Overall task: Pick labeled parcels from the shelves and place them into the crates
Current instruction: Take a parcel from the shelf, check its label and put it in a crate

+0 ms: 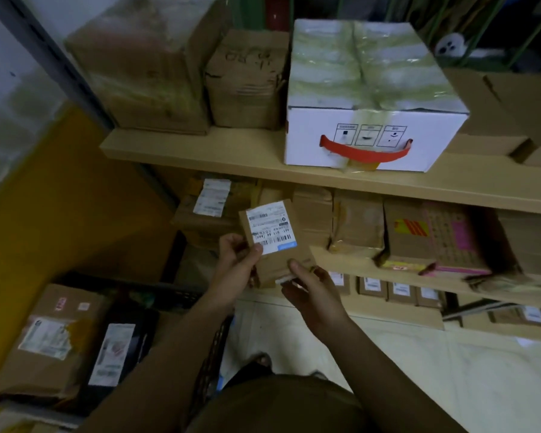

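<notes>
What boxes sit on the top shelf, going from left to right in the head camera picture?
big taped brown box → small brown box with writing → white box with a red handle → plain brown box at the right edge

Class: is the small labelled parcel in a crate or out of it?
Out. The left hand and right hand hold the parcel up before the shelves.
</notes>
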A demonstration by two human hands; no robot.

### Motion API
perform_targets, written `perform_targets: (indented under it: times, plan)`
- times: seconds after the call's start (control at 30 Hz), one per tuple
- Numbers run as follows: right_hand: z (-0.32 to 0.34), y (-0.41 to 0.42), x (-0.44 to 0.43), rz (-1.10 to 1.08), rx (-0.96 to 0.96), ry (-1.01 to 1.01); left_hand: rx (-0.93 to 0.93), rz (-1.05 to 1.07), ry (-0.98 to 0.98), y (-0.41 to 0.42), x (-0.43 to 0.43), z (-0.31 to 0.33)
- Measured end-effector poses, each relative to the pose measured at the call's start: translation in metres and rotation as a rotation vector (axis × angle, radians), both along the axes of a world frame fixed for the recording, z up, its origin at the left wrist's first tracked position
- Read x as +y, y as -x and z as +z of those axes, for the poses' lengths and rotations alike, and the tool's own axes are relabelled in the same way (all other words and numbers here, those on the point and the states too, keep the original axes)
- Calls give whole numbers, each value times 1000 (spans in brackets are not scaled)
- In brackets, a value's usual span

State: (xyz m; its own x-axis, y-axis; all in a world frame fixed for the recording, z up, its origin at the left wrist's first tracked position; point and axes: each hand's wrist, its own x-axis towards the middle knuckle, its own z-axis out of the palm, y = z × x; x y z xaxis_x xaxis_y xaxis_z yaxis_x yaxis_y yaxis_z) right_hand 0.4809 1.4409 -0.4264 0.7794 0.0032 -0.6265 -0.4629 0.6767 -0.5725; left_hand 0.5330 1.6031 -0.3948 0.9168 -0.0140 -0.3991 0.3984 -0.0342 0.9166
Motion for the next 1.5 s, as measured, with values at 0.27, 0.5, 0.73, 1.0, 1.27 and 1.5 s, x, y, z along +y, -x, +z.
perform_targets:
  times: [0.27,0.5,0.73,1.0,1.27,1.5]
  plan:
    - [-23,-84,43,-309,277,-57,-271,-312,-667,-113,41,-28]
    - [-43,-117,73,-377,382,43,-276,-907,-1269,-135,79,-69]
    - [-64,-139,77,-367,465,123,-324,-897,-1268,-129,83,-81]
    - [-82,-164,70,-242,610,324,-357,-896,-1305,-131,84,-88]
    - [-93,-159,64,-205,416,199,-365,-909,-1291,-137,86,-85]
    - [-94,-131,22,-188,395,244,-330,-905,-1295,-135,84,-85]
